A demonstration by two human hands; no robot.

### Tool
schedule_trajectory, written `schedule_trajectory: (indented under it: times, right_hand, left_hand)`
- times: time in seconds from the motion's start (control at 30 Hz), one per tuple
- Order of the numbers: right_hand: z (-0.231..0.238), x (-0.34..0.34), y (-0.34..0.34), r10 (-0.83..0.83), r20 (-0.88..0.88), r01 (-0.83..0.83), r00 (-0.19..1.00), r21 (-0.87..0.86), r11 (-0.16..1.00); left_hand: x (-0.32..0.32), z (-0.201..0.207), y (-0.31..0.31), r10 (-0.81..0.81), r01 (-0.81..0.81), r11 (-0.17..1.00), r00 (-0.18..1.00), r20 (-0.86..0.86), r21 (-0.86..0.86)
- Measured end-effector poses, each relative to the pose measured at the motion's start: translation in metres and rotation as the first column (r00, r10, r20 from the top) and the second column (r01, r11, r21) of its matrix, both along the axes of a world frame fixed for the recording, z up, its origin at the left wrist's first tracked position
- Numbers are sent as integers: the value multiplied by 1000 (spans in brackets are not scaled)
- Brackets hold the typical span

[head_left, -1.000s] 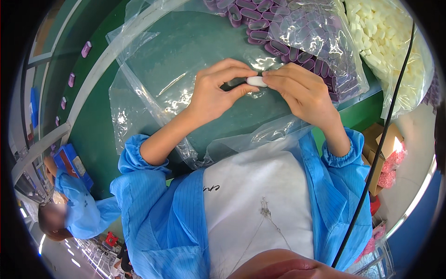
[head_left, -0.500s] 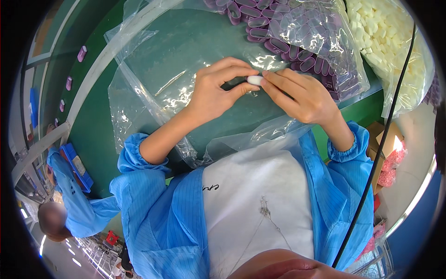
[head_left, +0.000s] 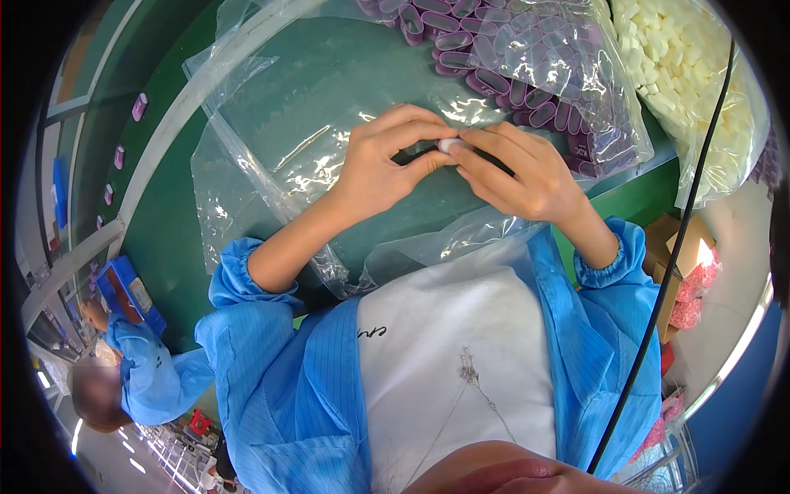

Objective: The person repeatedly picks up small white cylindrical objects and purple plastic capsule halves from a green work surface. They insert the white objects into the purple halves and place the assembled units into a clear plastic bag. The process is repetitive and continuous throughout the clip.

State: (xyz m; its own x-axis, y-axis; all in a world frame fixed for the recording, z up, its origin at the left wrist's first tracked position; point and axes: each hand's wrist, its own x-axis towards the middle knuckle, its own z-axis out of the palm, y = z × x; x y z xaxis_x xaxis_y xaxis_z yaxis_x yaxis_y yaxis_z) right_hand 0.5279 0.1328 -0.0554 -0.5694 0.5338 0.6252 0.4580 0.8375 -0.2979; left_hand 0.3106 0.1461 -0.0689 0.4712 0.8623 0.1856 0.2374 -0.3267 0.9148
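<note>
My left hand (head_left: pixel 387 160) and my right hand (head_left: pixel 522 169) meet above a clear plastic sheet (head_left: pixel 304 107) on the green table. Between their fingertips is a small white rounded piece (head_left: pixel 450 146), mostly covered by the fingers. The left thumb and fingers pinch it from one side, with a gap under the curved fingers. From the other side, the right fingers press on it. Just beyond the right hand lie several hollow purple oval shells (head_left: pixel 494 81), partly under a clear bag (head_left: pixel 568 49).
At the far right, a clear bag (head_left: pixel 699 156) holds many cream pieces (head_left: pixel 658 49). A black cable (head_left: pixel 658 305) crosses the right side. Purple pieces (head_left: pixel 140 106) stand in a row on the left green surface. A co-worker's blue sleeve (head_left: pixel 152 362) is beside a blue tray (head_left: pixel 132 292).
My right fingers have shifted over the white piece, hiding more of it. The row of purple pieces has moved slightly nearer. The co-worker's arm has drawn back from its earlier position.
</note>
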Motion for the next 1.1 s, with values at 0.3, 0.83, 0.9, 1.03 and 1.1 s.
schedule_trajectory:
  times: [0.3, 0.83, 0.9, 1.03, 1.1]
  right_hand:
    - [-3, -4, 2, -2, -23, 1, 1000, -64, 998]
    - [43, 186, 24, -902, 265, 939, 341, -61, 338]
    - [23, 210, 56, -839, 407, 913, 360, 32, 407]
    - [1, 208, 82, -799, 478, 895, 365, 57, 443]
    - [-2, 207, 84, -734, 538, 872, 414, -3, 490]
  left_hand:
    - [-1, 0, 2, -10, 10, 999, 1000, -2, 35]
    - [-186, 35, 175, 603, -374, 776, 675, -425, 507]
    - [-270, 11, 223, 496, -286, 856, 692, -525, 431]
    - [-312, -45, 234, 599, -398, 801, 556, -577, 448]
    - [-320, -52, 228, 806, -331, 592, 259, -532, 735]
